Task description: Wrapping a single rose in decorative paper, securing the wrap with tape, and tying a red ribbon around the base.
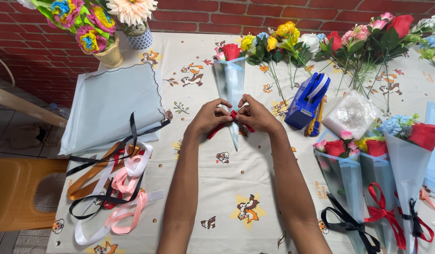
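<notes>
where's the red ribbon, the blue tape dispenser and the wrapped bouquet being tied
red ribbon (216, 130), head view, loose tail left of the hands
blue tape dispenser (306, 102), head view, middle of its body
wrapped bouquet (230, 77), head view, upper pale blue wrap

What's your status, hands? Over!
Left hand and right hand both pinching red ribbon. Ribbon wraps pale blue cone bouquet. Tape dispenser nearby, not blocking.

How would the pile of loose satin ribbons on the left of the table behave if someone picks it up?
The pile of loose satin ribbons would probably hang limp, since the strips lie in soft loops and curls. It looks light, being thin flat bands. The black, pink, white and orange strands cross each other, so they may tangle and lift together.
</notes>
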